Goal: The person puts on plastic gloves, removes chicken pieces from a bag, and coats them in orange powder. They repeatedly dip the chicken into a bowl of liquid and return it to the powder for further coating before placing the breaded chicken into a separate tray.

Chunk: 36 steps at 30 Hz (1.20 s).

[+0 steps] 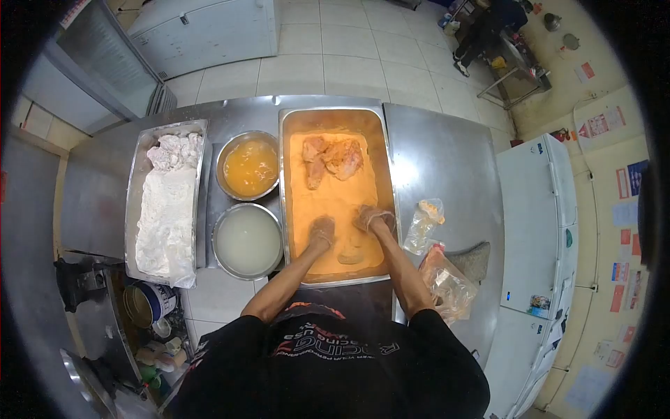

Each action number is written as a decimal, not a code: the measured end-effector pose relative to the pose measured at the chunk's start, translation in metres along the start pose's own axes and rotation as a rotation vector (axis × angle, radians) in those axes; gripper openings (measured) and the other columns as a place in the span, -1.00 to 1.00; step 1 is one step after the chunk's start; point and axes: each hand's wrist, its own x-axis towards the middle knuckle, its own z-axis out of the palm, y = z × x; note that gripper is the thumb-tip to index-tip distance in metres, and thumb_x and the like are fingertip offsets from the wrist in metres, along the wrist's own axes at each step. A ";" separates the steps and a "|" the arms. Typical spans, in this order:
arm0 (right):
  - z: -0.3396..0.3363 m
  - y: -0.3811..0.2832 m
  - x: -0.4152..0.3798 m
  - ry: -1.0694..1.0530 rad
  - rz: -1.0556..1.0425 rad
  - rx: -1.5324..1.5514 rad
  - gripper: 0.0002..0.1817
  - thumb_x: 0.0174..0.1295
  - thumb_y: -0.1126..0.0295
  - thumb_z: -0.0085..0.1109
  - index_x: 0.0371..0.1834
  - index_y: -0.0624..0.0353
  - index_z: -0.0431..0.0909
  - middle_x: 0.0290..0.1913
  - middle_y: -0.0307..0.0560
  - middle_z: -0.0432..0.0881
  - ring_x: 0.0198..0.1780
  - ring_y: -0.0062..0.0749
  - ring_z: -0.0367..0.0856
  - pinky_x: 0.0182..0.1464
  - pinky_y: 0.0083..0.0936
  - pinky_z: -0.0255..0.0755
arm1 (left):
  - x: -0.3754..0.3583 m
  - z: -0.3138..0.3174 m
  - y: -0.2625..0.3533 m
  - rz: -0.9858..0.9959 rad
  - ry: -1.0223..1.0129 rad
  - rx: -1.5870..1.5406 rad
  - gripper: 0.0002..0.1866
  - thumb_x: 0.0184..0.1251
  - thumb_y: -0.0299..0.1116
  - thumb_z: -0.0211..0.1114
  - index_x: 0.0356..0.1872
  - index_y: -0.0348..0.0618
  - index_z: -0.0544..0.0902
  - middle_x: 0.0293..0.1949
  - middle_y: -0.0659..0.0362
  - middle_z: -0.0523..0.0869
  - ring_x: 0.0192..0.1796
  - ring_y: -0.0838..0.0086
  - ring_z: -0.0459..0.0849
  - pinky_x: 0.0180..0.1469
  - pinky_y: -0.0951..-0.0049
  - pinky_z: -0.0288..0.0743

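A deep metal tray (285,209) holds a bed of orange powder (335,199). Pieces of raw chicken (343,158), partly coated in orange, lie on the powder at the tray's far end. My left hand (322,230) rests in the powder near the middle, its fingers hidden from view. Close to the tray's right wall, my right hand (375,218) is also down at the powder, and its fingers do not show clearly. Both hands seem to wear thin clear gloves. A low powder-covered lump (350,254) sits between my wrists.
Left of the tray stand a bowl of yellow-orange liquid (250,167) and a bowl of cloudy liquid (248,241). Beyond them is a tray of white flour (166,216) with coated pieces. Plastic bags (447,279) and a grey cloth (471,263) lie right. Another person (492,31) stands far right.
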 end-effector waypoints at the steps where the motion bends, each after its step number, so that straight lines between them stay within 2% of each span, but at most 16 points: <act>1: -0.004 -0.002 -0.002 -0.122 0.073 0.180 -0.72 0.13 0.30 0.02 -0.20 0.21 0.61 -0.28 0.03 0.66 -0.33 -0.20 0.68 -0.37 -0.28 0.55 | 0.000 0.001 0.001 -0.007 -0.009 0.005 -0.56 -0.07 -0.09 0.38 -0.28 -0.27 0.63 -0.11 -0.08 0.67 -0.08 0.14 0.67 -0.11 0.23 0.58; 2: -0.015 0.008 -0.006 -0.122 0.064 0.190 -0.72 0.13 0.30 0.02 -0.20 0.21 0.61 -0.28 0.03 0.66 -0.33 -0.20 0.68 -0.37 -0.28 0.55 | 0.001 -0.015 0.004 -0.030 -0.077 0.017 -0.61 -0.05 -0.14 0.35 -0.29 -0.24 0.63 -0.14 -0.08 0.68 -0.07 0.13 0.66 -0.06 0.22 0.54; 5: -0.059 0.042 -0.026 -0.285 -0.375 0.414 -0.73 0.09 0.29 0.06 -0.22 0.18 0.61 -0.33 -0.03 0.65 -0.35 -0.19 0.67 -0.34 -0.29 0.56 | 0.017 0.002 -0.013 -0.039 -0.185 0.021 -0.57 -0.05 -0.13 0.33 -0.21 -0.22 0.61 -0.14 -0.09 0.67 -0.04 0.11 0.65 0.02 0.19 0.49; 7: -0.072 0.046 -0.040 -0.062 -0.441 0.048 -0.74 0.09 0.24 0.12 -0.25 0.17 0.61 -0.29 0.02 0.66 -0.30 -0.20 0.66 -0.32 -0.37 0.55 | 0.019 0.012 -0.017 -0.017 -0.223 0.004 -0.49 -0.07 -0.07 0.35 -0.12 -0.22 0.60 -0.10 -0.10 0.66 -0.02 0.09 0.64 0.05 0.17 0.48; 9: -0.077 0.055 -0.042 0.054 -0.456 -0.127 -0.73 0.09 0.22 0.16 -0.27 0.17 0.61 -0.28 0.05 0.67 -0.28 -0.20 0.66 -0.31 -0.42 0.55 | 0.011 -0.011 -0.013 -0.096 -0.205 -0.164 -0.36 -0.19 -0.19 0.45 -0.01 -0.31 0.53 -0.01 -0.14 0.61 0.01 0.07 0.62 0.04 0.23 0.51; 11: -0.081 0.062 -0.037 -0.127 -0.180 0.784 -0.76 0.10 0.28 0.14 -0.36 0.26 0.47 -0.45 0.05 0.57 -0.42 -0.09 0.55 -0.35 -0.29 0.48 | -0.015 -0.067 -0.002 -0.134 -0.109 -0.276 -0.37 -0.10 -0.15 0.39 0.04 -0.29 0.52 0.00 -0.15 0.60 0.06 0.06 0.58 0.10 0.19 0.45; 15: -0.110 0.020 -0.039 0.187 -0.128 0.840 -0.80 0.13 0.30 0.11 -0.38 0.23 0.51 -0.42 0.10 0.60 -0.35 -0.05 0.59 -0.31 -0.23 0.49 | -0.010 -0.079 -0.002 -0.098 0.257 -0.306 -0.39 -0.03 -0.12 0.37 0.03 -0.28 0.51 -0.02 -0.15 0.59 0.11 0.04 0.53 0.17 0.16 0.38; 17: -0.125 0.010 -0.040 0.394 -0.109 0.849 -0.82 0.14 0.32 0.09 -0.40 0.21 0.54 -0.40 0.14 0.62 -0.31 -0.02 0.62 -0.29 -0.19 0.51 | 0.013 -0.061 0.008 -0.047 0.280 -0.267 -0.36 -0.12 -0.13 0.42 0.02 -0.30 0.53 -0.01 -0.14 0.60 0.13 0.05 0.51 0.19 0.22 0.37; 22: -0.144 0.016 -0.042 0.431 -0.040 0.885 -0.88 0.10 0.36 0.10 -0.47 0.17 0.50 -0.43 0.13 0.60 -0.31 0.00 0.61 -0.29 -0.16 0.49 | 0.022 -0.093 0.003 -0.101 0.276 -0.317 -0.35 -0.23 -0.17 0.48 -0.04 -0.34 0.58 -0.03 -0.11 0.61 0.15 0.07 0.49 0.20 0.26 0.37; 25: -0.148 0.006 -0.046 0.439 0.055 0.839 -0.90 0.07 0.38 0.13 -0.45 0.16 0.52 -0.42 0.11 0.60 -0.31 0.01 0.62 -0.29 -0.17 0.50 | 0.020 -0.089 0.015 -0.153 0.154 -0.332 -0.48 -0.20 -0.27 0.43 -0.11 -0.25 0.58 -0.01 -0.10 0.56 0.11 0.05 0.50 0.13 0.21 0.41; 27: -0.150 0.010 -0.035 0.439 0.088 0.784 -0.90 0.06 0.38 0.15 -0.43 0.16 0.53 -0.41 0.09 0.61 -0.31 0.01 0.62 -0.29 -0.19 0.51 | 0.010 -0.103 0.011 -0.043 0.438 -0.360 -0.54 -0.19 -0.33 0.39 -0.16 -0.26 0.60 -0.12 -0.08 0.63 -0.02 0.04 0.60 0.05 0.19 0.48; 28: -0.141 0.012 -0.032 0.393 0.125 0.944 -0.90 0.06 0.38 0.16 -0.41 0.16 0.54 -0.40 0.09 0.61 -0.31 0.00 0.62 -0.30 -0.20 0.51 | 0.010 -0.109 0.010 -0.174 0.438 -0.309 -0.62 -0.23 -0.33 0.41 -0.29 -0.28 0.64 -0.32 0.00 0.69 -0.19 0.08 0.67 -0.04 0.22 0.54; 30: -0.141 0.008 -0.036 0.324 0.172 1.102 -0.89 0.06 0.37 0.17 -0.39 0.15 0.55 -0.39 0.08 0.62 -0.32 0.00 0.62 -0.30 -0.21 0.52 | 0.012 -0.119 0.027 -0.106 0.439 -0.295 -0.66 -0.24 -0.32 0.42 -0.36 -0.27 0.65 -0.40 0.02 0.69 -0.25 0.08 0.67 -0.07 0.25 0.55; 33: -0.164 0.006 -0.037 0.423 0.034 0.815 -0.88 0.11 0.35 0.16 -0.38 0.15 0.55 -0.37 0.09 0.63 -0.36 0.01 0.62 -0.32 -0.23 0.53 | 0.004 -0.134 0.009 -0.016 0.432 -0.444 -0.69 -0.27 -0.28 0.45 -0.45 -0.25 0.67 -0.48 0.02 0.68 -0.30 0.10 0.68 -0.11 0.28 0.56; 35: -0.178 0.015 -0.047 0.389 0.208 1.106 -0.86 0.18 0.33 0.09 -0.39 0.17 0.52 -0.42 0.03 0.59 -0.38 -0.08 0.59 -0.37 -0.23 0.46 | 0.003 -0.143 0.002 -0.018 0.420 -0.627 -0.68 -0.29 -0.26 0.46 -0.47 -0.23 0.67 -0.48 0.00 0.68 -0.29 0.10 0.68 -0.13 0.30 0.56; 36: -0.180 0.007 -0.052 0.419 0.094 1.168 -0.87 0.17 0.35 0.12 -0.37 0.19 0.53 -0.42 0.03 0.57 -0.36 -0.08 0.57 -0.34 -0.21 0.46 | 0.006 -0.144 0.010 -0.049 0.323 -0.613 -0.65 -0.31 -0.27 0.47 -0.42 -0.23 0.69 -0.45 -0.03 0.69 -0.29 0.12 0.69 -0.14 0.32 0.57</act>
